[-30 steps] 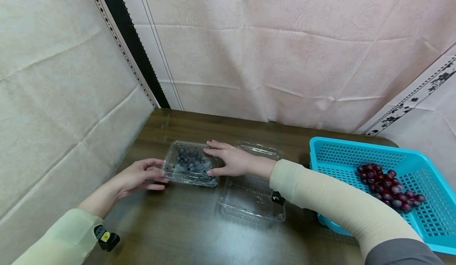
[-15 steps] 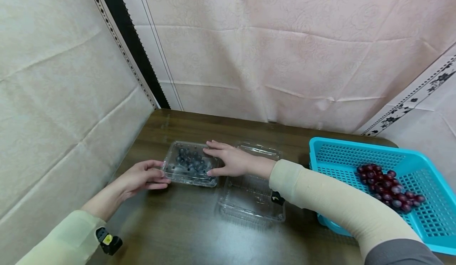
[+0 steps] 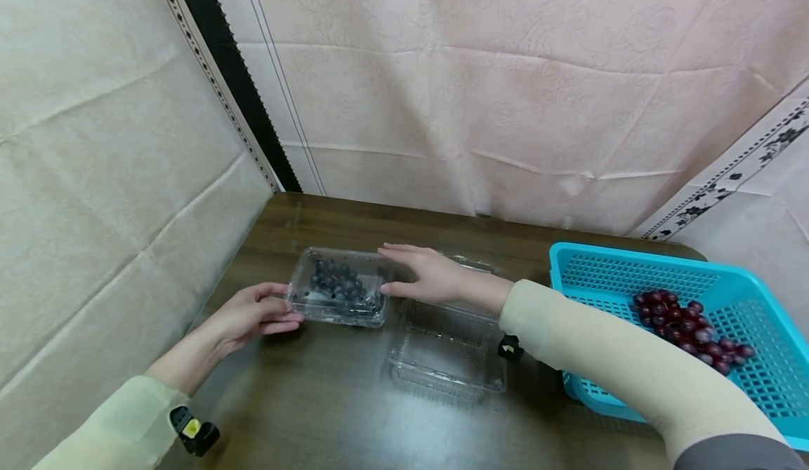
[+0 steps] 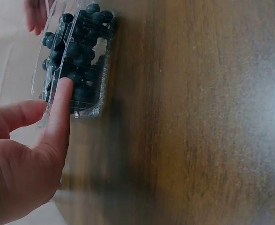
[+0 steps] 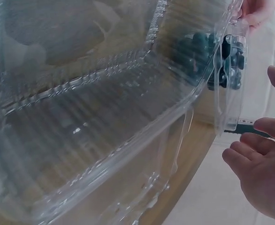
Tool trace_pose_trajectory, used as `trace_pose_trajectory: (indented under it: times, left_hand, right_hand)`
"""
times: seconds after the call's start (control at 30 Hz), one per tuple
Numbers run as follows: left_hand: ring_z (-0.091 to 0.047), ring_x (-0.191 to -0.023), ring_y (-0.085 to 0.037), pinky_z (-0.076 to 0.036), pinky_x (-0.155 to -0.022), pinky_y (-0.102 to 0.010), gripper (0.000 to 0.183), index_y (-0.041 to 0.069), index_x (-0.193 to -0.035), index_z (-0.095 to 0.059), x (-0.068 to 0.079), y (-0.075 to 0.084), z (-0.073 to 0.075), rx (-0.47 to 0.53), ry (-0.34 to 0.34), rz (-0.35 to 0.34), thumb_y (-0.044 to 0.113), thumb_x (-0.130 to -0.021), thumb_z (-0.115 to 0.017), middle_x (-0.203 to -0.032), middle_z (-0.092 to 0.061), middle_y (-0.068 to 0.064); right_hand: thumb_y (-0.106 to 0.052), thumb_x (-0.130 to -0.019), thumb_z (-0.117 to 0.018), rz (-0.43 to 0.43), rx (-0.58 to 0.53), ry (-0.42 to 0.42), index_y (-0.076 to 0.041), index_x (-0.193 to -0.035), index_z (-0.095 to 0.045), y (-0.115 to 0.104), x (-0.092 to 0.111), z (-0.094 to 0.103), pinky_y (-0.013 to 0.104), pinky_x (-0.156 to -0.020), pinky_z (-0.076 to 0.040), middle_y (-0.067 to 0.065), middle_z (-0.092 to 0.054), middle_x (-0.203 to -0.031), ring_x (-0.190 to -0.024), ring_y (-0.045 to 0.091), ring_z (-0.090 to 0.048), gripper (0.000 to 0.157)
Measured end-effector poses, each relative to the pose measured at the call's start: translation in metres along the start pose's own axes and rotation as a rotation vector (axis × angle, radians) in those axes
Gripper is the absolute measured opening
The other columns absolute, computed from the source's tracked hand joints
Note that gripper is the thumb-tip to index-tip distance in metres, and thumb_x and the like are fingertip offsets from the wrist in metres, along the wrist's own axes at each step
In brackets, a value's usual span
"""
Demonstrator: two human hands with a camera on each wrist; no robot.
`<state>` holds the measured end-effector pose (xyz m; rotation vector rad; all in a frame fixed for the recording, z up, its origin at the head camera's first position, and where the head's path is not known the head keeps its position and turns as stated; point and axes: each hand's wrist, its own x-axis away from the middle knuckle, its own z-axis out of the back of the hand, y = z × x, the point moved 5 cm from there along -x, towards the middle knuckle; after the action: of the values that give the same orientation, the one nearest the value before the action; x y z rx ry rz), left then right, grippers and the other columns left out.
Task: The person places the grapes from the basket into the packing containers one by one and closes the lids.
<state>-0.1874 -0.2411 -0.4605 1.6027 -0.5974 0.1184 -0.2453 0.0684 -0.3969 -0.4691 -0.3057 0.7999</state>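
Observation:
A lidded clear plastic clamshell box (image 3: 338, 315) stands on the table with dark grapes (image 3: 335, 279) inside; the box (image 4: 102, 101) also shows in the left wrist view. My left hand (image 3: 255, 313) pinches its left end, the thumb and a finger at the rim and side. To the right of the box, my right hand (image 3: 436, 273) has its fingers extended, the tips at the box's right edge in the head view. In the right wrist view, the right hand (image 5: 263, 159) is apart from the box and holds nothing.
A second clear plastic box (image 3: 445, 354) lies open beside the first, partly under my right forearm. At the right stands a blue basket (image 3: 584, 280) with a bunch of red grapes (image 3: 685, 326). Cloth (image 3: 474, 90) hangs behind the brown table (image 3: 303, 414).
My right hand has drawn back off the lid toward the right. The left hand has shifted slightly right along the box's end, and the grape box has barely moved.

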Motion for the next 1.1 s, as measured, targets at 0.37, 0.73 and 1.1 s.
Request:
trace_pose_trajectory:
  times: [0.37, 0.73, 1.1]
  left_hand:
    - [-0.079, -0.098, -0.021, -0.066, -0.091, -0.036, 0.060, -0.014, -0.157, -0.022, -0.003, 0.003, 0.005, 0.007, 0.041, -0.005, -0.006, -0.107, -0.052, -0.116, -0.071, -0.021]
    - [-0.078, -0.103, -0.021, -0.065, -0.094, -0.037, 0.063, -0.012, -0.161, -0.020, -0.007, 0.003, 0.012, 0.020, 0.060, 0.000, -0.003, -0.108, -0.054, -0.117, -0.071, -0.017]
    - [-0.078, -0.105, -0.021, -0.065, -0.096, -0.038, 0.067, -0.011, -0.164, -0.017, -0.006, 0.002, 0.011, 0.027, 0.063, -0.009, 0.000, -0.110, -0.054, -0.123, -0.068, -0.019]
  right_hand:
    - [-0.042, -0.108, -0.064, -0.085, -0.192, 0.009, -0.003, -0.157, -0.052, 0.014, 0.002, -0.002, 0.039, -0.111, -0.056, 0.013, -0.065, -0.147, -0.131, 0.024, -0.066, 0.064]
    - [-0.028, -0.111, -0.059, -0.311, -0.817, -0.090, 0.012, -0.145, -0.055, 0.029, 0.000, -0.017, 0.048, -0.102, -0.062, 0.030, -0.070, -0.131, -0.118, 0.037, -0.073, 0.053]
    - [-0.023, -0.110, -0.064, -0.379, -0.980, -0.228, 0.010, -0.144, -0.057, 0.031, -0.004, -0.034, 0.050, -0.107, -0.058, 0.024, -0.075, -0.124, -0.113, 0.031, -0.076, 0.048]
